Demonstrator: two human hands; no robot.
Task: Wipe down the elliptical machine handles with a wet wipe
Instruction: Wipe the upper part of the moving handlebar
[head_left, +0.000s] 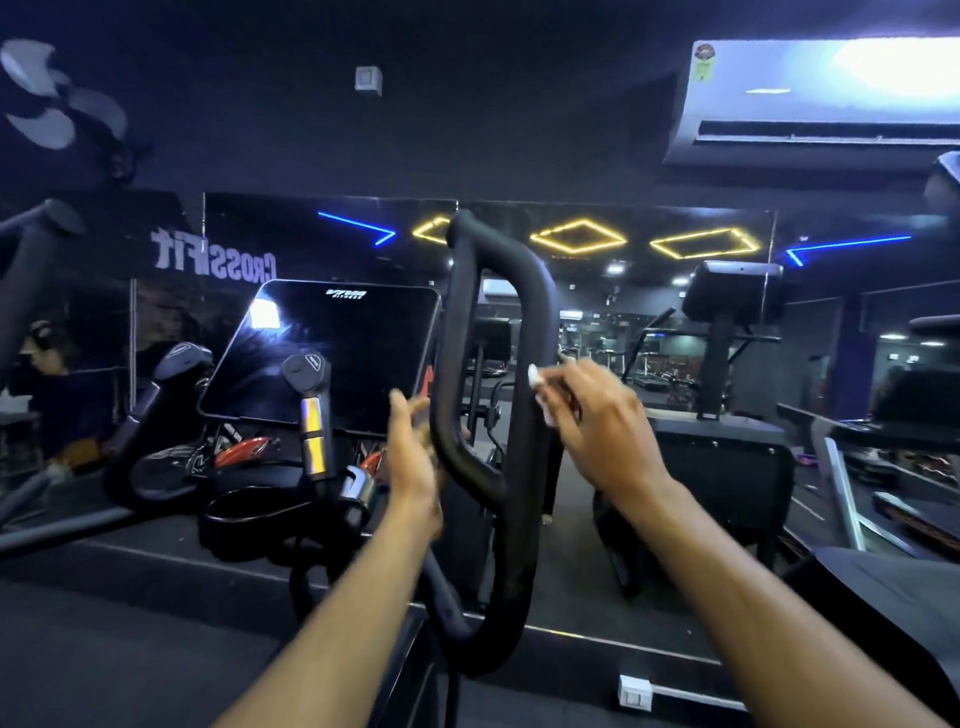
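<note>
A dark gym is seen, a mirror (613, 249) across the back wall reflecting yellow and blue light strips. A black, matte, padded loop handle (524, 322) stands upright at centre, open space within the loop and to its right. A crumpled white wipe (540, 387) is pinched by the right hand (597, 415) against the handle's right bar. The left hand (413, 457) is held released, fingers straight, beside the left bar. A glossy console (332, 353) is tilted just left.
</note>
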